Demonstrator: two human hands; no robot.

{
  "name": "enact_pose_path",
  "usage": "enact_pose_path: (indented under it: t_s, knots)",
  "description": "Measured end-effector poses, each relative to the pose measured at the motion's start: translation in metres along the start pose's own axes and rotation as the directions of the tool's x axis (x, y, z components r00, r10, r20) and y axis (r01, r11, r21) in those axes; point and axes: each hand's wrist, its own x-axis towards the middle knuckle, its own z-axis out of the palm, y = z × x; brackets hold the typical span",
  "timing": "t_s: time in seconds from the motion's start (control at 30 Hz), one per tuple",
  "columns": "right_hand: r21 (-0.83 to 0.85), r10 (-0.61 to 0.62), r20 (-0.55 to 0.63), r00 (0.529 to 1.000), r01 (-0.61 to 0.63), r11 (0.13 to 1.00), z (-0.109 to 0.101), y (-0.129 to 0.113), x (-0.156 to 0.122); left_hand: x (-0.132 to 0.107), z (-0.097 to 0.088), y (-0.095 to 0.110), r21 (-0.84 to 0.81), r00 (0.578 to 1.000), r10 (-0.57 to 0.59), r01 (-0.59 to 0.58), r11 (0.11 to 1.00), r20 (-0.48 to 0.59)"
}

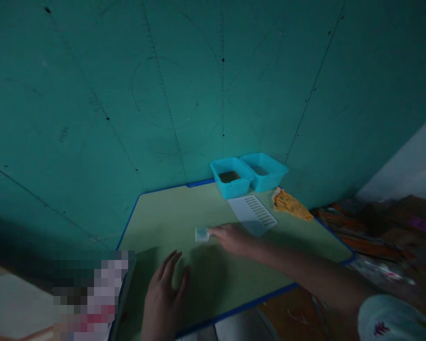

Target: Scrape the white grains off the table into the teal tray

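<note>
My right hand [230, 238] reaches in from the right and pinches the edge of a small whitish, see-through packet [202, 235], which looks like a plastic bag, over the middle of the table. What is inside the packet, if anything, I cannot make out. Nearer the front left, my left hand [166, 296] is held over the tabletop with its fingers apart and nothing in them. Just beyond my right hand lies a flat white sheet [243, 211] with a row of slots along one side.
Two blue plastic tubs [236, 190] stand at the table's back edge by the green wall [184, 94]; the left one holds dark grain-like bits [229, 176]. An orange cloth [293, 206] lies at the right. The blue-edged table [159, 208] has clutter [386, 274] beyond its right side.
</note>
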Motion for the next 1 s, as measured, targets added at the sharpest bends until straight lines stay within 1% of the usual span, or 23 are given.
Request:
enact_pose_path:
  t_s: [0.07, 0.1, 0.17, 0.23, 0.27, 0.3, 0.33, 0.37, 0.4, 0.43, 0.47, 0.5, 0.53, 0.57, 0.6, 0.63, 0.67, 0.7, 0.73, 0.77, 0.83, 0.9, 1.0]
  knots:
    - [0.029, 0.127, -0.115, 0.985, -0.125, 0.992, -0.023, 0.018, -0.008, 0.009, 0.005, 0.009, 0.055, 0.998, 0.043, -0.046, 0.997, 0.049]
    - [0.053, 0.198, -0.181, 0.963, -0.191, 0.980, -0.036, 0.030, -0.012, 0.014, 0.009, 0.016, 0.080, 0.994, 0.071, -0.077, 0.994, 0.082]
    - [0.122, 0.333, -0.298, 0.895, -0.310, 0.943, -0.060, 0.059, -0.018, 0.025, 0.020, 0.035, 0.106, 0.976, 0.129, -0.149, 0.983, 0.174]
    - [0.197, 0.432, -0.366, 0.824, -0.385, 0.902, -0.077, 0.084, -0.026, 0.036, 0.035, 0.060, 0.086, 0.933, 0.194, -0.230, 0.969, 0.302]
    - [0.232, 0.461, -0.377, 0.804, -0.400, 0.887, -0.082, 0.093, -0.030, 0.042, 0.042, 0.073, 0.055, 0.903, 0.230, -0.267, 0.962, 0.362]
    - [0.264, 0.477, -0.377, 0.794, -0.401, 0.877, -0.086, 0.099, -0.034, 0.046, 0.050, 0.086, 0.024, 0.879, 0.251, -0.285, 0.958, 0.404]
    - [0.294, 0.483, -0.368, 0.794, -0.394, 0.871, -0.087, 0.103, -0.039, 0.051, 0.056, 0.098, -0.003, 0.860, 0.251, -0.278, 0.960, 0.445]
    - [0.324, 0.485, -0.358, 0.798, -0.381, 0.866, -0.087, 0.105, -0.043, 0.055, 0.063, 0.108, -0.031, 0.852, 0.232, -0.247, 0.969, 0.468]
    - [0.356, 0.486, -0.346, 0.802, -0.367, 0.859, -0.086, 0.105, -0.047, 0.058, 0.068, 0.118, -0.082, 0.855, 0.212, -0.197, 0.977, 0.474]
    - [0.388, 0.489, -0.337, 0.804, -0.355, 0.851, -0.084, 0.104, -0.049, 0.061, 0.073, 0.127, -0.167, 0.859, 0.195, -0.130, 0.977, 0.473]
    - [0.421, 0.492, -0.327, 0.806, -0.342, 0.840, -0.081, 0.102, -0.051, 0.064, 0.076, 0.133, -0.271, 0.864, 0.162, -0.031, 0.962, 0.477]
    - [0.452, 0.492, -0.313, 0.812, -0.328, 0.829, -0.077, 0.098, -0.051, 0.067, 0.080, 0.139, -0.386, 0.864, 0.115, 0.097, 0.917, 0.490]
    - [0.482, 0.487, -0.294, 0.823, -0.312, 0.819, -0.073, 0.094, -0.050, 0.070, 0.082, 0.143, -0.494, 0.852, 0.065, 0.238, 0.836, 0.519]
    - [0.510, 0.472, -0.269, 0.839, -0.292, 0.809, -0.069, 0.088, -0.049, 0.074, 0.084, 0.145, -0.584, 0.829, 0.029, 0.368, 0.723, 0.558]
    - [0.534, 0.446, -0.239, 0.863, -0.267, 0.802, -0.064, 0.082, -0.047, 0.076, 0.085, 0.145, -0.652, 0.806, 0.013, 0.469, 0.596, 0.591]
    - [0.553, 0.408, -0.207, 0.889, -0.238, 0.798, -0.059, 0.075, -0.045, 0.079, 0.086, 0.144, -0.704, 0.794, 0.017, 0.529, 0.474, 0.608]
    - [0.568, 0.358, -0.172, 0.918, -0.204, 0.797, -0.055, 0.068, -0.043, 0.081, 0.087, 0.140, -0.738, 0.790, 0.014, 0.565, 0.369, 0.612]
    - [0.579, 0.300, -0.137, 0.944, -0.169, 0.797, -0.051, 0.061, -0.041, 0.083, 0.087, 0.135, -0.759, 0.793, 0.002, 0.582, 0.292, 0.609]
    - [0.586, 0.242, -0.105, 0.964, -0.136, 0.798, -0.048, 0.055, -0.040, 0.084, 0.086, 0.128, -0.768, 0.795, -0.034, 0.595, 0.238, 0.606]
    - [0.590, 0.191, -0.079, 0.978, -0.108, 0.800, -0.045, 0.049, -0.039, 0.085, 0.084, 0.119, -0.754, 0.781, -0.092, 0.621, 0.214, 0.617]
    - [0.590, 0.123, -0.050, 0.991, -0.070, 0.804, -0.042, 0.043, -0.039, 0.086, 0.078, 0.101, -0.734, 0.767, -0.181, 0.642, 0.223, 0.616]
    - [0.581, 0.098, -0.046, 0.994, -0.053, 0.812, -0.040, 0.040, -0.038, 0.087, 0.069, 0.085, -0.728, 0.768, -0.228, 0.640, 0.247, 0.598]
    - [0.551, 0.091, -0.062, 0.994, -0.042, 0.833, -0.035, 0.038, -0.034, 0.089, 0.056, 0.070, -0.726, 0.775, -0.262, 0.631, 0.273, 0.575]
